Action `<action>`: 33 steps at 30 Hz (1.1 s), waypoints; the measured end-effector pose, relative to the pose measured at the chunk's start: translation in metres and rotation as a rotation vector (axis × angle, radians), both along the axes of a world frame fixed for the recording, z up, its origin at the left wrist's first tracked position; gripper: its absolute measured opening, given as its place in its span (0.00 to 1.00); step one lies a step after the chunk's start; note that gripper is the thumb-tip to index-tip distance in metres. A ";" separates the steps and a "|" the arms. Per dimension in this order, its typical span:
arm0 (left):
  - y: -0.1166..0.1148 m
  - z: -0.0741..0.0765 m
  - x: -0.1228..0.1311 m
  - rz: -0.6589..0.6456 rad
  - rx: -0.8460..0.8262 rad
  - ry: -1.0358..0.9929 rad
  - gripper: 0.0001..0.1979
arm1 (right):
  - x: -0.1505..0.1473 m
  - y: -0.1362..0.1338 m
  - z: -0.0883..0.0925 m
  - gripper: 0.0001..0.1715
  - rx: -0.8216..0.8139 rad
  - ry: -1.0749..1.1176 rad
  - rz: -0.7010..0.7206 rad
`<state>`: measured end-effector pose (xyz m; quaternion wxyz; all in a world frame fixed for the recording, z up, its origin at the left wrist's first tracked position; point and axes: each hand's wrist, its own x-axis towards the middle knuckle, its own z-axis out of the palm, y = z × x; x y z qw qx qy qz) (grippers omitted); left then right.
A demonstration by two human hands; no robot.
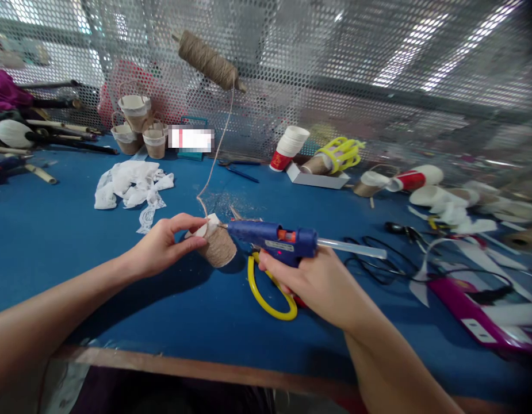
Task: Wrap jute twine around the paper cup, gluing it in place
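Observation:
My left hand (166,244) pinches the rim of a small paper cup (219,248) wrapped in brown twine, which lies tilted above the blue table. My right hand (306,273) is wrapped round the grip of a blue glue gun (270,234), with a clear glue stick (352,248) poking out of its back. The gun's nozzle touches or nearly touches the cup near its pale rim. From the cup, a strand of twine (218,150) runs up to a spool (207,60) hung on the mesh wall. Yellow-handled scissors (272,307) lie under the gun, partly hidden.
White lace (130,181) lies left of centre, before finished twine-wrapped baskets (134,115). Pliers (240,168) and stacked paper cups (289,148) stand along the mesh wall. Black cable (373,267) and a purple power strip (468,316) occupy the right. Sticks (62,129) lie far left.

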<state>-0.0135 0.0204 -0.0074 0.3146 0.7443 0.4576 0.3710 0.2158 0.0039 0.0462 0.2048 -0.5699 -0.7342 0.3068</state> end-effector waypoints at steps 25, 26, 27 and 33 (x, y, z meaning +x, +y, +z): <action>0.000 0.002 0.000 -0.001 -0.027 -0.001 0.16 | 0.000 -0.002 -0.003 0.12 0.077 -0.087 0.032; 0.000 0.002 0.000 0.001 -0.028 0.001 0.16 | 0.000 -0.002 -0.003 0.12 0.085 -0.093 0.034; 0.000 0.002 0.000 0.005 -0.027 0.000 0.16 | 0.000 -0.002 -0.004 0.12 0.087 -0.098 0.035; 0.000 0.000 0.000 0.000 -0.025 -0.030 0.16 | -0.001 -0.003 -0.003 0.11 0.160 -0.087 0.080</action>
